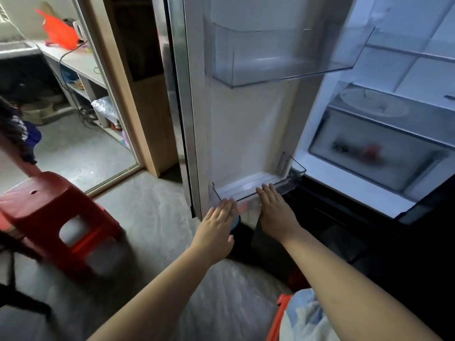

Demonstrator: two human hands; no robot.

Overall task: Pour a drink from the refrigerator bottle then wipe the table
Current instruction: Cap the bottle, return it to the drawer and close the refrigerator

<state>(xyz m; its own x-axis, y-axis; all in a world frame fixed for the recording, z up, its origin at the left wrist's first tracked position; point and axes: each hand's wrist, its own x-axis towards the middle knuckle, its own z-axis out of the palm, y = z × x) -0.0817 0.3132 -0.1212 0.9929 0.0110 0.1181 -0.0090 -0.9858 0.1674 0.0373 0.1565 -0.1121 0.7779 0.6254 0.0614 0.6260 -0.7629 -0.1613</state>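
Both hands are flat and spread, nothing clenched or grasped: the left hand and the right hand reach side by side toward the bottom door bin, fingers straight, the right hand's fingertips at or just over the clear front lip and the left hand's fingertips right at the bin's near corner. Can't honestly tell whether they're pressing on the plastic or hovering just off it. The fridge door is swung open, and that bottom bin looks like it has nothing standing in it, just the white ledge showing through. The upper door bin is clear plastic too and I see nothing in it either. So the bottle itself isn't anywhere I can make out; there's a bluish rounded thing peeking out between the 2 hands below the bin, but it's too hidden to say what it is. Inside the fridge, lit up on the right, the glass shelves look bare, and the crisper drawer at the bottom holds something red and something dark, blurred through the frosted front. A red plastic stool sits on the floor to the left, well apart from the door. Whole view is a bit motion-smeared.
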